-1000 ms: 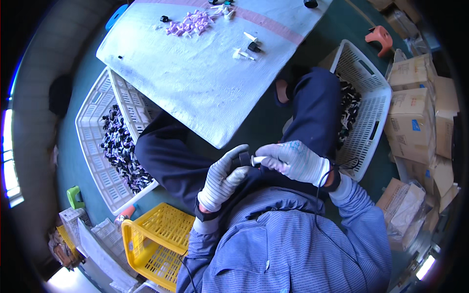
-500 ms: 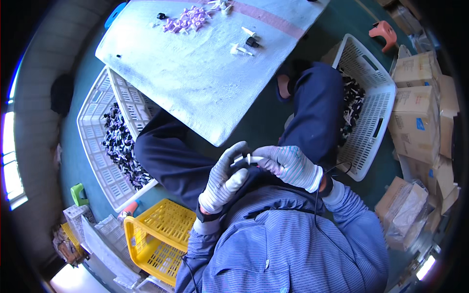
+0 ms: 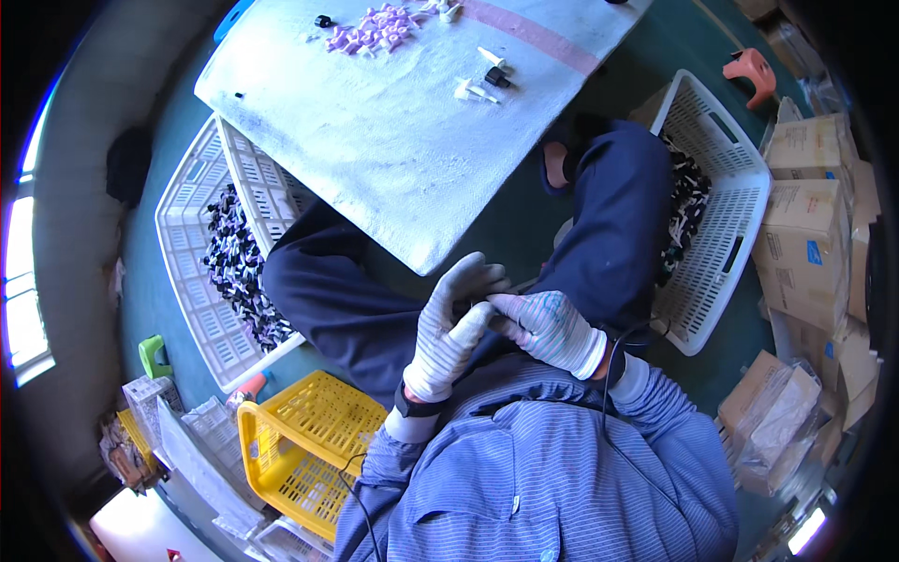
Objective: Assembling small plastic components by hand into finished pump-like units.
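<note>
My left hand [image 3: 451, 332], in a white knit glove with a greyish palm, is curled, its thumb tip against the fingers of my right hand. My right hand [image 3: 551, 332], gloved the same way, pinches at the same spot above my lap. Whatever lies between the fingertips is hidden by the gloves. Beyond the hands is the near corner of a table with a whitish cover [image 3: 375, 169]. On it lie a heap of small pink plastic pieces [image 3: 375, 30], white pointed pieces [image 3: 476, 91] and a black cap [image 3: 496, 77].
A white slatted crate [image 3: 178, 220] on the left holds many small black-and-white parts [image 3: 239, 267]. Another white crate [image 3: 716, 225] on the right holds similar parts. A yellow basket [image 3: 314, 421] stands by my left elbow. Cardboard boxes [image 3: 801, 234] and a pink stool [image 3: 749, 75] are at the right.
The hands have come closer together, and the white piece that showed between them is now hidden. My left hand has shifted slightly right and up. The whole view has shifted a little.
</note>
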A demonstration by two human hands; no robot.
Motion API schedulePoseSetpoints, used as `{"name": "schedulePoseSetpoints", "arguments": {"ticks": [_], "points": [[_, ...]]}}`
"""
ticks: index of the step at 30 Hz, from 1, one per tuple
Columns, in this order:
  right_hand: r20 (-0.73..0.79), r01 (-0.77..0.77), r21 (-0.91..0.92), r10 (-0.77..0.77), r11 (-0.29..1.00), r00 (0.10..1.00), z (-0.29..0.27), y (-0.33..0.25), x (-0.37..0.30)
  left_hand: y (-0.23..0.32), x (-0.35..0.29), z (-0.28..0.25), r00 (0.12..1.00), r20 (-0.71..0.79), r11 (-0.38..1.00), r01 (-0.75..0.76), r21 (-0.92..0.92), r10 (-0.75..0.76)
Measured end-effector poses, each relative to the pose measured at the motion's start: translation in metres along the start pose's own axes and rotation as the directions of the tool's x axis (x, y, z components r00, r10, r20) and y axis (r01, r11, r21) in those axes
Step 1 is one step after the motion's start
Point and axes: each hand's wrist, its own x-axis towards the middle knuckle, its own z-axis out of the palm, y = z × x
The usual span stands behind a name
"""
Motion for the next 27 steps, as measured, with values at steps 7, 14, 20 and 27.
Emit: {"name": "schedulePoseSetpoints", "arguments": {"ticks": [7, 14, 20, 27], "points": [[0.031, -0.192, 0.132, 0.189, 0.973, 0.981, 0.007, -0.007, -0.001, -0.006, 0.003, 0.01, 0.992, -0.088, 0.927, -0.114, -0.356, 0.089], [0.066, -0.286, 0.264, 0.278, 0.921, 0.958, 0.015, -0.009, -0.009, -0.004, 0.004, 0.004, 0.98, -0.014, 0.912, 0.179, -0.369, -0.198], [0.076, -0.298, 0.237, 0.288, 0.925, 0.955, 0.012, -0.012, -0.008, -0.006, 0.003, 0.008, 0.987, -0.128, 0.964, 0.062, -0.258, -0.098], [0.04, -0.255, 0.165, 0.252, 0.953, 0.967, 0.019, -0.01, -0.013, 0.007, -0.002, 0.011, 0.995, -0.062, 0.968, 0.061, -0.245, -0.078]]}}
